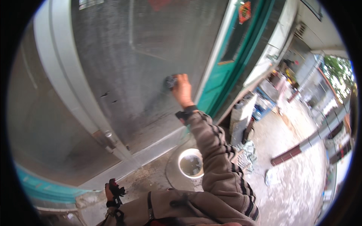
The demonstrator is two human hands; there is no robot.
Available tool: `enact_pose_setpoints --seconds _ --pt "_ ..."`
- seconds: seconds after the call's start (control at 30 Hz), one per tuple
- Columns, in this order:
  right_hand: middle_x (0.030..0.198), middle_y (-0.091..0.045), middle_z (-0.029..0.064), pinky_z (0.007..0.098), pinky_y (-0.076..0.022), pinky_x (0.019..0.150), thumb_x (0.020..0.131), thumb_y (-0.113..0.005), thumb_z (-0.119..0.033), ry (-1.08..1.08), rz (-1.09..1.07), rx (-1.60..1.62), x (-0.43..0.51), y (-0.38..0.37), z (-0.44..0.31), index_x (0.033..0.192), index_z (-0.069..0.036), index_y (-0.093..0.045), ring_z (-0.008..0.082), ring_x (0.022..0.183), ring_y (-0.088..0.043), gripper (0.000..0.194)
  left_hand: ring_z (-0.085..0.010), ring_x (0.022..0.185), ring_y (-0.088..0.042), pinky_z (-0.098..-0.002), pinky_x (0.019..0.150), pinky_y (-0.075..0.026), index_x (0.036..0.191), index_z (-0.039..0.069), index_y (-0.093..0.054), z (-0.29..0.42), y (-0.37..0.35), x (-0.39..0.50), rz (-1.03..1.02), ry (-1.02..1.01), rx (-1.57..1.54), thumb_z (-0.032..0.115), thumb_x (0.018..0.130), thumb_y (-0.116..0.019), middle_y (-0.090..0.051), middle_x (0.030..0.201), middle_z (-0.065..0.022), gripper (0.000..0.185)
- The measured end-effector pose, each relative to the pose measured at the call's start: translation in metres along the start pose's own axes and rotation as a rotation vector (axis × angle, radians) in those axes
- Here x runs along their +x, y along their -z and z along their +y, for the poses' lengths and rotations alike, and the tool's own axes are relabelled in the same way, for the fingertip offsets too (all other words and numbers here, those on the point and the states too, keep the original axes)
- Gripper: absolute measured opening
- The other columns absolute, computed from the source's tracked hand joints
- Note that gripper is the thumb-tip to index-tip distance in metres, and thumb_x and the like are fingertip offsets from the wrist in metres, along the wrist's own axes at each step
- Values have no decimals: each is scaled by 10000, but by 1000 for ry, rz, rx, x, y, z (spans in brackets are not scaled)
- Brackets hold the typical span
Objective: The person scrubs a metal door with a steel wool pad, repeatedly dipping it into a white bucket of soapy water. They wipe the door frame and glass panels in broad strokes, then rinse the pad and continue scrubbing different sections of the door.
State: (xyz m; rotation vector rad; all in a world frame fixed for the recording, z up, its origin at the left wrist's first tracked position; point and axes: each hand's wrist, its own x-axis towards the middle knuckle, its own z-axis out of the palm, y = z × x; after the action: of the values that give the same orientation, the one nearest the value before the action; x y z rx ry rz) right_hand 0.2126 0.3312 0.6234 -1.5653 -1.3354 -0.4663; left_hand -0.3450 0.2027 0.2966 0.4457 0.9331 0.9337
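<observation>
My right hand (182,89) presses a dark, mesh-like scouring pad (170,82) to the lower part of a grey, streaked panel (147,104). A black band (186,113) sits on that wrist, below a brown fleece sleeve with dark stripes. At the lower left, part of my left hand (108,193) shows close to my body, next to a small red and black thing (114,186). Whether it grips that thing cannot be made out. Beneath my right forearm stands a round white bucket (181,166) of murky water with patches of foam.
A pale metal frame post (63,56) with a latch (109,135) runs left of the panel. To the right are a green door (215,84), a leaning slab (240,121), crumpled cloth (247,155), a plastic bag (272,177) and a slanting pole (311,141) over the concrete floor.
</observation>
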Motion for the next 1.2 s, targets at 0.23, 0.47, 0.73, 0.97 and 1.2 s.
enact_pose_setpoints --seconds 0.23,0.47,0.73,0.97,1.2 --pt "1014 -523 158 454 -491 752 683 -589 88 -35 -18 112 -25 11 -4 1040 -56 -564 413 894 -576 386 -169 597 -514 -357 557 -476 1054 101 -607 -3 1 5 42 45 68 334 901 -447 -501 709 -25 321" --pt "1012 -530 151 412 -497 765 703 -621 65 -195 -75 123 -90 9 20 1059 -58 -579 397 901 -582 379 -174 580 -497 -365 547 -463 1059 117 -615 1 -19 3 84 77 119 332 907 -441 -488 695 -22 315" --pt "994 -543 147 390 -495 756 711 -629 54 -383 -81 161 -173 9 41 1027 -47 -576 368 883 -587 336 -172 566 -463 -403 550 -469 1088 110 -599 1 -13 13 -61 114 39 358 907 -435 -476 735 -23 348" --pt "989 -559 143 406 -503 763 712 -690 -32 -524 -132 102 -220 21 40 1026 -63 -601 360 892 -601 327 -176 575 -469 -405 553 -474 1113 109 -586 -5 2 26 19 112 85 363 898 -441 -466 727 -24 364" --pt "938 -555 134 369 -501 717 706 -676 -9 -473 -101 76 -220 24 36 1023 -40 -603 320 827 -595 327 -144 596 -504 -325 532 -449 1016 83 -630 2 13 22 -12 71 132 351 915 -441 -522 715 -12 344"
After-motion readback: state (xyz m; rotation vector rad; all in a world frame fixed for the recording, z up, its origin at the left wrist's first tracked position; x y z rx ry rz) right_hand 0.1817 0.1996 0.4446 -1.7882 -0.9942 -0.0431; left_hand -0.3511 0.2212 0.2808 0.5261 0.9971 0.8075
